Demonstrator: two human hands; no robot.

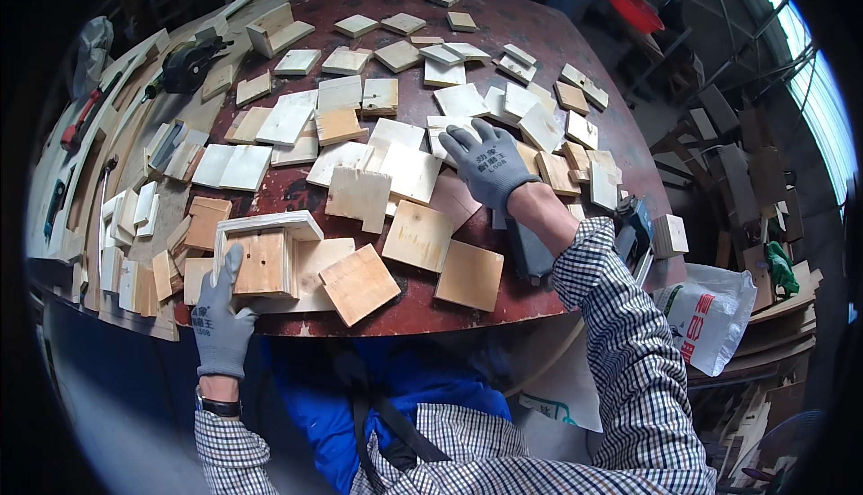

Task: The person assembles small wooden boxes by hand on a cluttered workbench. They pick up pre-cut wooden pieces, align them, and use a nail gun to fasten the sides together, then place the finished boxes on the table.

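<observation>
Plywood squares (pixel 409 171) crowding right hand (pixel 488 167)

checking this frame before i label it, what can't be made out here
- Head view: the palm and fingertips of the right hand face down on the plywood squares, so any grip is hidden.
- Head view: the inside of the small wooden box is hidden by its own walls; the left hand touches its near corner.
- Head view: the power tool by the right forearm is half covered by the checked sleeve.
- Head view: tools at the table's far left are too small and bent by the fisheye rim.
</observation>
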